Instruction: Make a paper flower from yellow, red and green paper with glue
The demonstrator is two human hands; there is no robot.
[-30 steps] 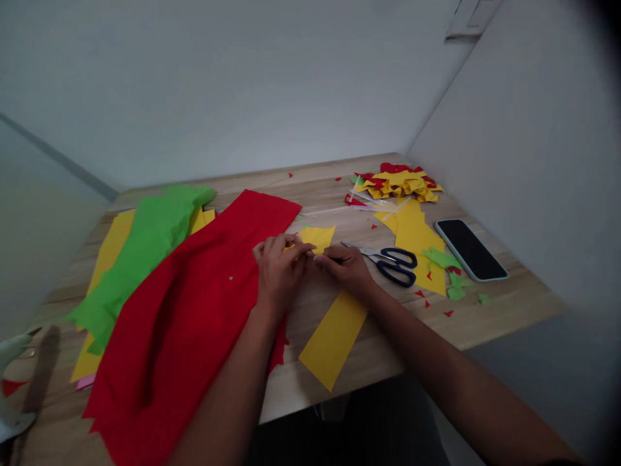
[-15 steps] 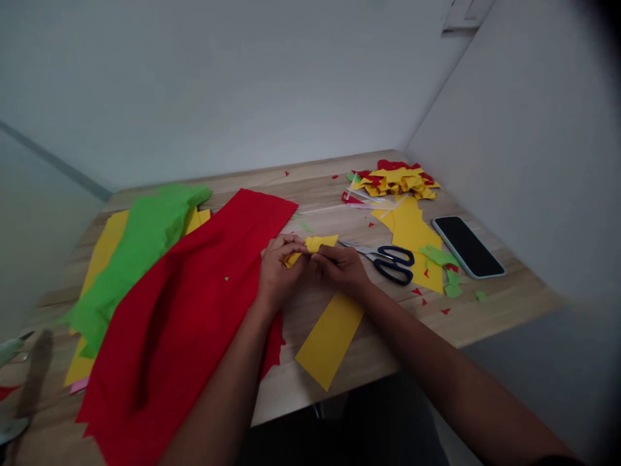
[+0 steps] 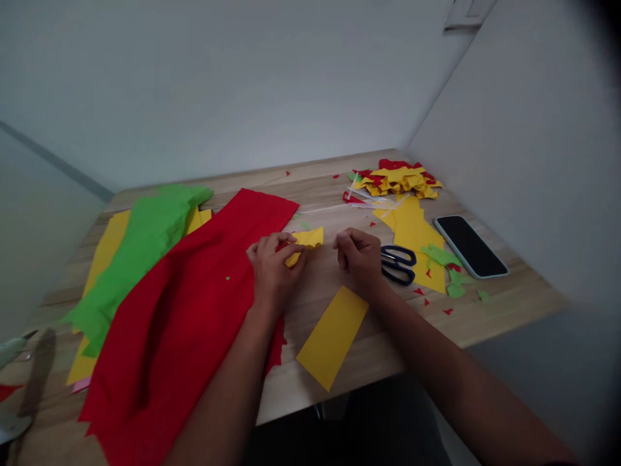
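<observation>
Between thumb and fingers, my left hand (image 3: pixel 275 265) pinches a small crinkled piece of yellow paper (image 3: pixel 313 237) over the middle of the table. To its right, apart from the paper, my right hand (image 3: pixel 359 259) is closed with curled fingers; what is in them, if anything, is hidden. Scissors with dark blue handles (image 3: pixel 398 265) lie beside my right hand, which covers their blades. Below the hands a flat yellow paper rectangle (image 3: pixel 332 336) rests on the wood. A large red sheet (image 3: pixel 194 310) spreads under and left of my left forearm.
A green crumpled sheet (image 3: pixel 140 239) lies over yellow sheets (image 3: pixel 109 246) at the left. Red and yellow cut pieces (image 3: pixel 400 181) are heaped at the back right, near thin clear strips (image 3: pixel 369 202). A phone (image 3: pixel 470 247) and green scraps (image 3: pixel 456 285) lie at the right.
My right hand has let go of the yellow paper and moved right, now covering the scissors' blades. My left hand has shifted slightly left, still holding the crinkled piece.
</observation>
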